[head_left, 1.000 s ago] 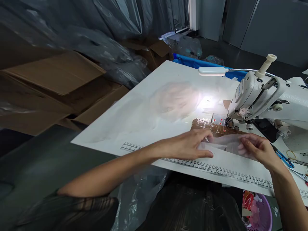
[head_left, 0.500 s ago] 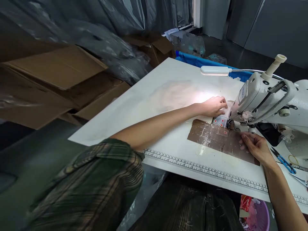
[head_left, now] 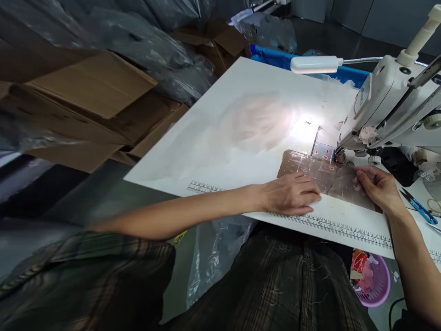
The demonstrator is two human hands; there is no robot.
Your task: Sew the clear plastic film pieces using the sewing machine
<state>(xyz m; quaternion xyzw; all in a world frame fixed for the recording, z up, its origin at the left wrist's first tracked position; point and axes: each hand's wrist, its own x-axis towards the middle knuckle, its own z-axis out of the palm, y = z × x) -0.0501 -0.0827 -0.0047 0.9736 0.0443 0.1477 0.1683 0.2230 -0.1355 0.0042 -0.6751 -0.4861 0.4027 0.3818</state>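
Cardboard boxes [head_left: 93,87] and grey plastic sheeting border the left edge of the white table [head_left: 241,92]. Left hand [head_left: 292,197] lies palm-down beside the printed ruler [head_left: 344,226], fingers spread flat and closed on nothing, its tips pressing the near left corner of a thin translucent piece [head_left: 329,179]. That piece rests on the glossy brown patch [head_left: 292,161] just in front of the needle plate [head_left: 324,151] and is hard to separate from the glare. Right hand [head_left: 377,188] rests its curled fingers at the piece's right end; whether they pinch it cannot be told. Sewing machine [head_left: 389,101], its lamp [head_left: 315,64] lit, stands behind, and blue snips [head_left: 418,207] lie at far right. The step in hand appears to be flattening and squaring the piece before the needle; any advance would call for both hands sliding it evenly, without wrinkles. Half a second earlier the left hand reached up beside the machine head; it has since drawn back to the ruler.
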